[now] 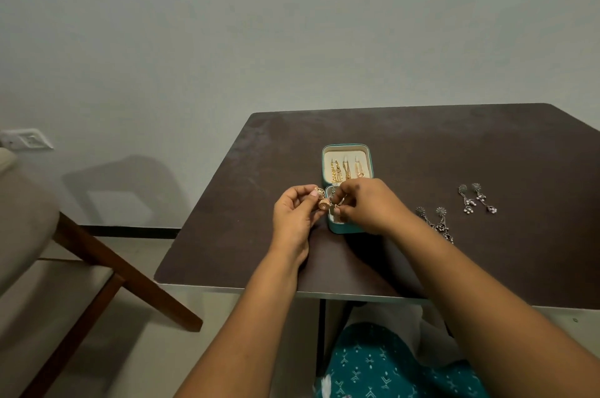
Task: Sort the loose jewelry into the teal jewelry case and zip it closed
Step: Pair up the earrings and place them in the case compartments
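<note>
Left hand [293, 212] pinching a gold dome-shaped dangling earring [322, 202] — right hand [367, 206], fingers curled, pinching its back, probably to pin it inside the open teal zip jewelry case [345, 170].

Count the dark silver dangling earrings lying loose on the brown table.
4: a far pair toward the table's right side, and a nearer pair beside the right forearm, which partly hides it.

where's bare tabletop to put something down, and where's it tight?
Bare: the table left of the teal case, and the far strip behind it toward the wall. Also the right near corner. Tight: around both hands at the case, and right of it, where two pairs of silver earrings lie.
</note>
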